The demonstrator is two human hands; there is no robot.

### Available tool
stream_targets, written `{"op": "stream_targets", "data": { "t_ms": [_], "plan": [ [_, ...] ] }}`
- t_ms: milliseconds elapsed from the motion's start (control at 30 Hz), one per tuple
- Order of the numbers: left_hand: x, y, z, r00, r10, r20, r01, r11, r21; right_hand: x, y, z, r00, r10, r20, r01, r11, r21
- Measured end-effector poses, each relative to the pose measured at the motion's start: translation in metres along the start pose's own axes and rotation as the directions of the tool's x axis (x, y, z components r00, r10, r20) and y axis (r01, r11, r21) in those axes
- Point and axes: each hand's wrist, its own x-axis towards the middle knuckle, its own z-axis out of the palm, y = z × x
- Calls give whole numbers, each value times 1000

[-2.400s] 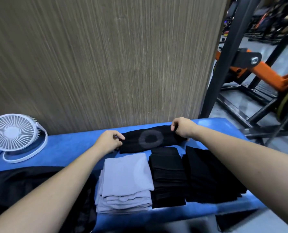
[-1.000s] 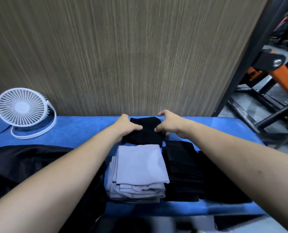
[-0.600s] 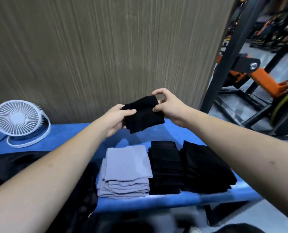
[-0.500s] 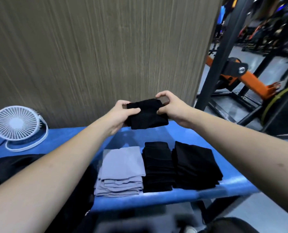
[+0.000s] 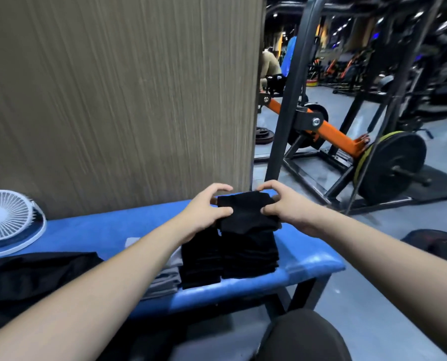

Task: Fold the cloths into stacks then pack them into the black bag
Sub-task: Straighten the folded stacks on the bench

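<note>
So the folded black cloth point(image 5: 245, 213) is pinched at both ends, left hand point(image 5: 205, 213) on its left edge and right hand point(image 5: 286, 211) on its right edge, fingers clamped on the fabric. Its long axis runs left-right across the frame, pretty much level, right over the right-hand black stack point(image 5: 249, 256); can't tell if it's touching. A second black stack point(image 5: 200, 261) sits just left of that, grey stack point(image 5: 165, 281) half hidden by the forearm. The stacks sit close to the worktop point(image 5: 308, 259) front edge, with bare blue room toward its right end. Black bag point(image 5: 29, 277) lower left, white fan point(image 5: 6, 221) at mid-left.
</note>
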Motion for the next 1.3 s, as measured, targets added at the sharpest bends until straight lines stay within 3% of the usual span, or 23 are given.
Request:
{"op": "stream_targets", "data": {
  "t_ms": [167, 300, 367, 433, 500, 600, 700, 800, 967, 1300],
  "plan": [
    [7, -24, 29, 1000, 20, -16, -16, 979, 205, -1, 38, 3, 996, 84, -39, -87, 991, -100],
    [10, -49, 42, 999, -36, -23, 43, 877, 479, 4, 69, 21, 987, 141, -72, -158, 845, -511],
    [11, -45, 39, 998, 34, -56, -1, 865, 503, 1, 67, 25, 984, 62, -166, -154, 760, -632],
    [11, -34, 36, 985, 161, -66, -97, 823, 559, 0, 60, 26, 961, -148, -235, -86, 647, -757],
    [10, -22, 37, 964, 267, 0, -204, 736, 646, 2, 54, 28, 933, -304, -193, 5, 546, -838],
    [7, -20, 47, 943, 285, 171, -302, 523, 797, 5, 56, 38, 950, -312, -25, 147, 515, -845],
    [1, -37, 49, 952, 144, 270, -304, 346, 888, 4, 77, 48, 965, -242, 101, 220, 538, -814],
    [-7, -57, 49, 952, 24, 304, -294, 327, 898, 0, 104, 57, 974, -172, 146, 220, 576, -787],
    [-3, -62, 53, 953, -12, 302, -282, 322, 904, 4, 117, 61, 977, -177, 119, 204, 610, -765],
    [-2, -57, 61, 954, -86, 286, -263, 209, 942, 7, 119, 64, 978, -190, 91, 189, 599, -778]
  ]
}}
